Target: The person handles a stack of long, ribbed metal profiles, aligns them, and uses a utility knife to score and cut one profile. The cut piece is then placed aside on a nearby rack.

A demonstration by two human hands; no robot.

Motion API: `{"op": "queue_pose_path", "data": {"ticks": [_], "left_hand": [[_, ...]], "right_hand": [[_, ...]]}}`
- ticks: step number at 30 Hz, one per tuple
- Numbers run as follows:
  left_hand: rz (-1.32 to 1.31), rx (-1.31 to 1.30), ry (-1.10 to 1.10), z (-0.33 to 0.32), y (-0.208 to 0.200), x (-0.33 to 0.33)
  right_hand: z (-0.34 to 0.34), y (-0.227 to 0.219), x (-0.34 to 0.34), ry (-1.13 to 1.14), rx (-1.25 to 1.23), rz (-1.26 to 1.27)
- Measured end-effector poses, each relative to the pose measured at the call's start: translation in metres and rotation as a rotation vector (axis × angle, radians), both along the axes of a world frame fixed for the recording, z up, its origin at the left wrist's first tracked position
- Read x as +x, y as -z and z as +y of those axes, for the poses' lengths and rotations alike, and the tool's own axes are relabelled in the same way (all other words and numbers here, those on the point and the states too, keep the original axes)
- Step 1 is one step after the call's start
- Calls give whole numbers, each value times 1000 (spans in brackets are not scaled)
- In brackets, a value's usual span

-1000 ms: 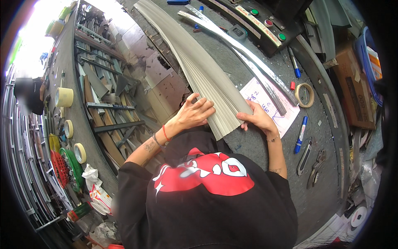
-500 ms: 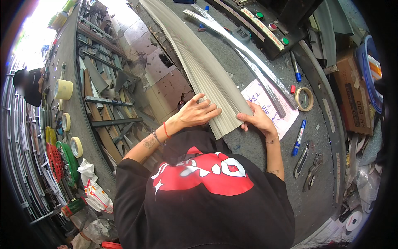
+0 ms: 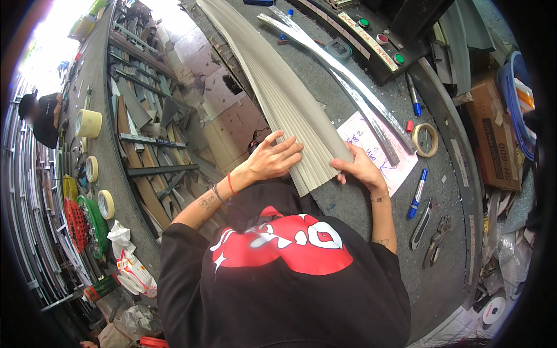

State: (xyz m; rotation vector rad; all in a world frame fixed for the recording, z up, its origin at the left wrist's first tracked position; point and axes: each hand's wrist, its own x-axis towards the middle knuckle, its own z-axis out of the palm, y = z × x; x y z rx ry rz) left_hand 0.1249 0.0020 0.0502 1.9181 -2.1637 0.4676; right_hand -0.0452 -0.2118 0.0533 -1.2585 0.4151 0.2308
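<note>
Black cloth of a short-sleeved shirt (image 3: 290, 301) with a red-and-white print lies nearest. Just beyond it, both hands are on the near end of a long, greyish-beige pleated sheet (image 3: 293, 116), which slants away over the edge of a grey worktop (image 3: 441, 290). The right hand (image 3: 358, 168) pinches the sheet's right corner, thumb on top and fingers curled under. The left hand (image 3: 274, 158) rests on the pleats by the opposite edge, its fingers slightly spread; whether its hidden thumb grips from below, I cannot tell.

To the right lie metal pliers (image 3: 436, 242), a grey utility knife (image 3: 421, 225) and a blue-and-white marker (image 3: 418, 194). Past them, 2 long silver strips (image 3: 348, 75) reach onto a handwritten white paper (image 3: 401, 174), near a cream tape roll (image 3: 426, 153). Farther off, a dark panel (image 3: 372, 47) carries 2 green buttons and 1 red. At far left stands another person in black (image 3: 46, 119).
</note>
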Motion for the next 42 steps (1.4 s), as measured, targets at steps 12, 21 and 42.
{"op": "queue_pose_path", "data": {"ticks": [12, 21, 42], "left_hand": [[-47, -5, -56, -5, 3, -3], [-5, 15, 36, -7, -1, 2], [-47, -42, 37, -12, 1, 0]], "right_hand": [[0, -2, 0, -20, 13, -35], [0, 1, 1, -26, 13, -39], [-4, 8, -1, -56, 23, -22]]}}
